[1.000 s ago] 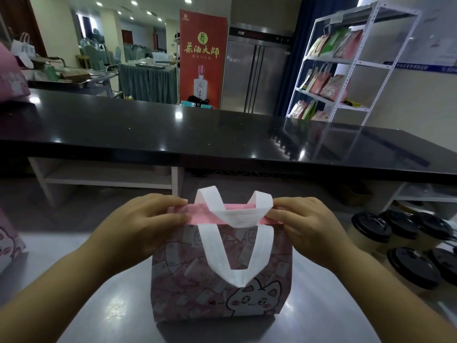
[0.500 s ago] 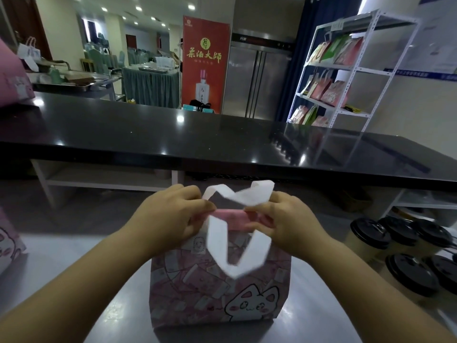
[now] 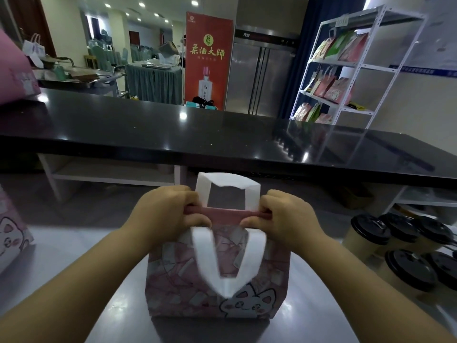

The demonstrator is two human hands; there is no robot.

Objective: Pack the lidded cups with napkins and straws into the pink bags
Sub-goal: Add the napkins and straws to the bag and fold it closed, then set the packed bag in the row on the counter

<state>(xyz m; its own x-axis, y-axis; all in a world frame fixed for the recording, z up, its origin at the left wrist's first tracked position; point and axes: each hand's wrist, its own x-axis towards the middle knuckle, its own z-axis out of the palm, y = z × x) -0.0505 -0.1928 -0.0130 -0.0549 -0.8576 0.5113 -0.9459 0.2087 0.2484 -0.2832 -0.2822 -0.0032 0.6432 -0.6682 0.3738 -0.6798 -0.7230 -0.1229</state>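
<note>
Pink bag (image 3: 173, 276) stands upright on the grey table (image 3: 118, 308), near centre, cat print on its near face. One white handle (image 3: 227, 181) stands up at the far side of the mouth; the other (image 3: 212, 266) hangs down over the near face.

Left hand (image 3: 170, 214) pinches the bag's top rim at the left end, fingers curled over the edge, thumb on the near side. Right hand (image 3: 286, 219) pinches the same rim at the right end in like manner. The rim runs straight between the two hands; the bag's contents cannot be seen.

Lidded cups (image 3: 371, 241), pale with black lids, stand grouped on the table to the right of the bag, apart from it. A second pink bag (image 3: 10, 233) shows at the left edge.

Beyond the table: a long black counter (image 3: 173, 129); behind it a red banner (image 3: 209, 60) and, far right, a white shelf rack (image 3: 346, 68) holding packets.
</note>
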